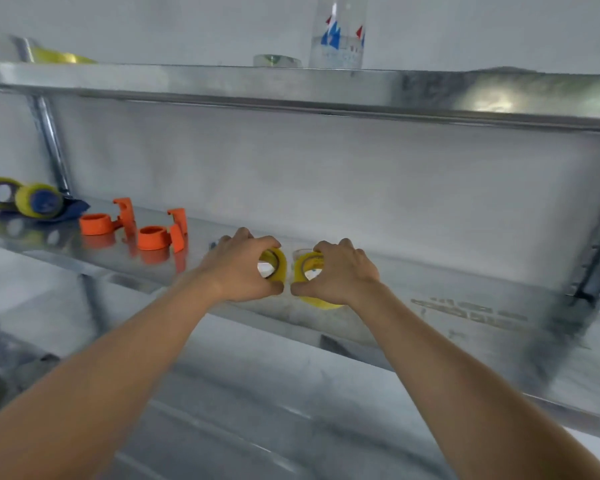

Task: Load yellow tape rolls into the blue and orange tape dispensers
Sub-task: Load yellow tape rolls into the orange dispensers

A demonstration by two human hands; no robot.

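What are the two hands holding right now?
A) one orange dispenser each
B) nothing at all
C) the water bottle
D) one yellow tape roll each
D: the left hand grips one yellow tape roll and the right hand grips another yellow tape roll, while both orange dispensers sit untouched on the shelf to the left.

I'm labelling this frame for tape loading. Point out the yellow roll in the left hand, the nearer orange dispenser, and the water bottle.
Yellow tape roll in left hand (278, 264), head view, outer yellow band.
Nearer orange dispenser (154, 238), head view, round hub.
Water bottle (338, 36), head view, printed label.
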